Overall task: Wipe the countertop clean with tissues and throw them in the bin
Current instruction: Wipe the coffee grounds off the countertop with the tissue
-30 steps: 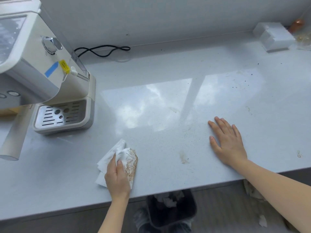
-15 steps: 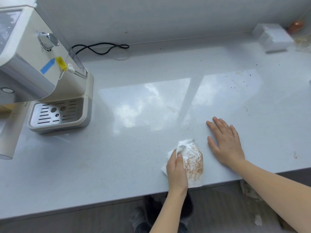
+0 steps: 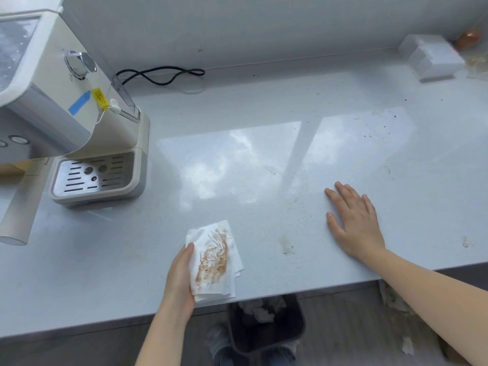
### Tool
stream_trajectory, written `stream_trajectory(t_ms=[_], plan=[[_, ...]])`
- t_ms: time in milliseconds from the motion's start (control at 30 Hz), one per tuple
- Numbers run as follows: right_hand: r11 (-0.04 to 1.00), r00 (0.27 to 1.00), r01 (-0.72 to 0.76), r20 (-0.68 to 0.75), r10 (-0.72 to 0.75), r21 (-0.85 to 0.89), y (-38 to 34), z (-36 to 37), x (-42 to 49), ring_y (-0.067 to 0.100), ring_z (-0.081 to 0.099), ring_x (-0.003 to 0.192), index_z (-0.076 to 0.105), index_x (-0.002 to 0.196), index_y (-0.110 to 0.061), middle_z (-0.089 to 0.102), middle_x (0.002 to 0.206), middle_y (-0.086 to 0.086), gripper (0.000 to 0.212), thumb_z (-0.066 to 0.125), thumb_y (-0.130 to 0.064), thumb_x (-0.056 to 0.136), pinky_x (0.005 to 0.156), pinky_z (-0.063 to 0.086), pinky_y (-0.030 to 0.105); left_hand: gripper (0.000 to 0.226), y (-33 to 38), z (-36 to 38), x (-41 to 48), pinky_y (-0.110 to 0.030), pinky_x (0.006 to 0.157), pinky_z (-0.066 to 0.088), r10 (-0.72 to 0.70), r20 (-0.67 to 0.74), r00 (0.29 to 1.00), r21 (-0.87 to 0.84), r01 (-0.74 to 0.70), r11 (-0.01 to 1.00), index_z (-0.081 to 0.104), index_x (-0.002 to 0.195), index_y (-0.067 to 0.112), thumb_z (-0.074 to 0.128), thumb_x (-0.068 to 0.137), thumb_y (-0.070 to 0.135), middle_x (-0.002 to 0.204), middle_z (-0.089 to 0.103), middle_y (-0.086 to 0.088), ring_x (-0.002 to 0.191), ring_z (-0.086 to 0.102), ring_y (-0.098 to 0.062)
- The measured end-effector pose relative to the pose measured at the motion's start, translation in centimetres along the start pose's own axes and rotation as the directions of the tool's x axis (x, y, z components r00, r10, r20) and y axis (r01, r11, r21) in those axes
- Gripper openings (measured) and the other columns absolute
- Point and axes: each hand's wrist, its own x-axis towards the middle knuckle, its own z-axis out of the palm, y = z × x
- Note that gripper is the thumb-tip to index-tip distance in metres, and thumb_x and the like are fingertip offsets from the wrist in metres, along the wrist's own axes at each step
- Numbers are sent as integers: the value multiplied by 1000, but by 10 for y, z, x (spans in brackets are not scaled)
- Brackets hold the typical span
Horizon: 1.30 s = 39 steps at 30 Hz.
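From the head view, my left hand [image 3: 179, 278] is clamped on the edge of the folded tissue [image 3: 214, 261] (brown smears face up), pressed on the surface [image 3: 264, 107] near its front edge. My right hand [image 3: 355, 223] lies flat, fingers spread. Below the edge, the dark bin [image 3: 266, 323] seems to hold crumpled tissues.

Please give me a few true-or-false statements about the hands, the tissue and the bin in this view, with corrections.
1. The left hand holds a brown-stained white tissue. True.
2. The right hand grips a second tissue. False: it lies flat and empty on the pale grey countertop.
3. The dark bin below the counter edge already contains crumpled paper. True.
4. The countertop is spotless. False: a brown smudge remains between the hands.
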Motion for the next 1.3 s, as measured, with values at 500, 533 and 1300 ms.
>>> stream_trajectory(t_ms=[500,533,1300], plan=[[1000,1000,-5,3,5,9,1,0,0,11,7,147,22,147,-32,17,159,-5,58,29,-42,90,121,3,41,48,-14,4,9,-24,81,52,686,27,727,732,-482,482,51,132,19,36,91,-1,117,65,-5,106,60,-17],[1000,1000,-6,3,6,9,1,0,0,11,7,147,22,147,-32,17,159,-5,58,29,-42,90,121,3,41,52,-20,7,11,-34,95,49,693,18,721,752,-467,466,43,138,19,34,92,-2,133,56,-5,120,53,-22],[1000,1000,-3,4,3,3,1,0,0,11,7,147,21,147,-32,17,159,-5,58,28,-42,90,120,2,39,71,-42,-35,34,-48,117,3,681,-30,732,991,-68,117,2,148,5,33,95,41,159,2,-13,147,0,-25]])
